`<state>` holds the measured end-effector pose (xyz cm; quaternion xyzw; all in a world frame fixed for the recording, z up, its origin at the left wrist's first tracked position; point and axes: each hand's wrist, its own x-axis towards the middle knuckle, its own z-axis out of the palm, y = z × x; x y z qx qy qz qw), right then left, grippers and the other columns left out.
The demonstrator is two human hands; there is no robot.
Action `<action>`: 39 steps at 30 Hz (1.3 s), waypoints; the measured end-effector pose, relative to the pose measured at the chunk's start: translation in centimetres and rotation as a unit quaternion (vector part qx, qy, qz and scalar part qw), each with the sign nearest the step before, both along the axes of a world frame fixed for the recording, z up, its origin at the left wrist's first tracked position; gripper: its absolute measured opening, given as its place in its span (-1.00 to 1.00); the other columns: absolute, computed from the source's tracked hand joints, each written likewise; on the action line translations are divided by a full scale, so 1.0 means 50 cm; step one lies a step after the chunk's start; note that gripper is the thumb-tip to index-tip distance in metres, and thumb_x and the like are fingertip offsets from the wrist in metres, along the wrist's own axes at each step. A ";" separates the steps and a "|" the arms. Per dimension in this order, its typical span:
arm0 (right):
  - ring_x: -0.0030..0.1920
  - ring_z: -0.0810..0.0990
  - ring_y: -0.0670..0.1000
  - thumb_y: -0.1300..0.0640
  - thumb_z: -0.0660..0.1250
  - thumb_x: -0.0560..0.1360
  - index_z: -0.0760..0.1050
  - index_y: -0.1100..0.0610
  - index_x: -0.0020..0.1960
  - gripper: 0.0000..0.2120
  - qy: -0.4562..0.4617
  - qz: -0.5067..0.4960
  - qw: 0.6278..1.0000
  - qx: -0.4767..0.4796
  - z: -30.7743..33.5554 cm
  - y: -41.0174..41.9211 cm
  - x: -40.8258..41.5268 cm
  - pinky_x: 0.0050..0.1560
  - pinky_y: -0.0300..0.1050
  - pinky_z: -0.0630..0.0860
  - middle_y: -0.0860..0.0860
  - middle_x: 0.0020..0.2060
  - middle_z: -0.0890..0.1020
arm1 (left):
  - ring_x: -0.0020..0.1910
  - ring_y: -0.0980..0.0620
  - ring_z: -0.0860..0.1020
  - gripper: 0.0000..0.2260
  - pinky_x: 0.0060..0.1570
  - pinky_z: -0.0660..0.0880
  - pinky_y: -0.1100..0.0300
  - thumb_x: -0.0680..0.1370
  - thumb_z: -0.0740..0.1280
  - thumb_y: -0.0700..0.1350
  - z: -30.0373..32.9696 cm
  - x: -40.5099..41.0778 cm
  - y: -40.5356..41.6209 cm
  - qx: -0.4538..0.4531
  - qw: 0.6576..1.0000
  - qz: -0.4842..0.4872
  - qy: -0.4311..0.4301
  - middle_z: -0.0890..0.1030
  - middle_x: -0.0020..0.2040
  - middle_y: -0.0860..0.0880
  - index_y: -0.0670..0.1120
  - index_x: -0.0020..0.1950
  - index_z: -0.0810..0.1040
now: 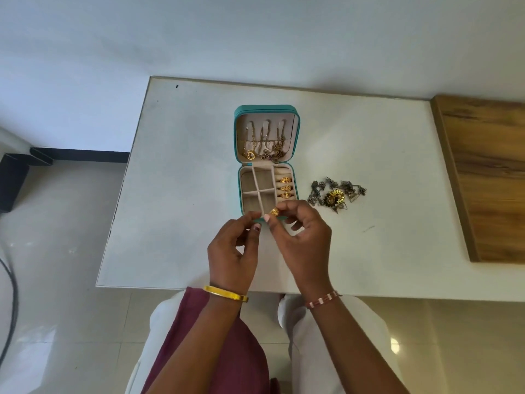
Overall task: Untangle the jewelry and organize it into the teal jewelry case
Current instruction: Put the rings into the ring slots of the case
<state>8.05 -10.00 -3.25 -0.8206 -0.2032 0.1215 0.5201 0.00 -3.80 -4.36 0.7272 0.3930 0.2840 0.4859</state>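
- The right hand (301, 237) pinched a gold ring (274, 211) between thumb and forefinger; that was its grip.
- The left hand (233, 248) sat just left of the grip, fingers curled, fingertips close to the ring; whether they touched it could not be told.
- The teal case (267, 163) lay open on the white surface (184, 166), directly beyond the grip, its near edge under the fingertips.
- Three gold rings (285, 187) sat in the case's right-hand slot, just past the grip.
- Chains (264, 149) hung in the lid, farther beyond.
- A tangled heap (336, 193) of dark and gold pieces lay right of the grip, near the case but apart from it.
- A gold bangle (225, 293) circled the left wrist; a beaded band (322, 300) the right.
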 end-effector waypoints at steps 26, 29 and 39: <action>-0.23 0.55 -0.18 0.21 0.46 0.37 0.58 0.03 -0.14 -0.87 0.101 0.084 0.991 0.018 0.001 -0.003 -0.014 -0.23 -0.45 0.45 -0.17 -0.25 0.61 | -0.24 0.15 0.59 -0.78 -0.11 0.51 0.44 0.42 0.36 -0.36 -0.013 -0.001 0.026 0.006 1.000 0.022 -0.001 0.62 -0.18 0.03 -0.12 -0.02 0.63; -0.23 0.54 -0.15 0.13 0.46 0.35 0.58 0.02 -0.10 -0.86 0.057 0.094 0.994 0.000 -0.001 -0.001 -0.021 -0.22 -0.40 0.47 -0.20 -0.21 0.59 | -0.25 0.24 0.58 -0.75 -0.13 0.45 0.55 0.41 0.37 -0.37 -0.012 -0.002 0.025 0.002 0.999 0.032 0.003 0.61 -0.17 0.06 -0.08 -0.01 0.61; -0.16 0.53 -0.20 0.23 0.40 0.42 0.61 0.15 0.02 -0.82 -0.027 0.083 0.996 -0.010 -0.013 -0.004 -0.017 -0.15 -0.49 0.46 -0.10 -0.15 0.59 | -0.24 0.15 0.61 -0.77 -0.19 0.53 0.45 0.41 0.40 -0.27 -0.011 -0.001 0.025 -0.075 0.996 0.051 0.000 0.62 -0.20 0.05 -0.02 0.01 0.59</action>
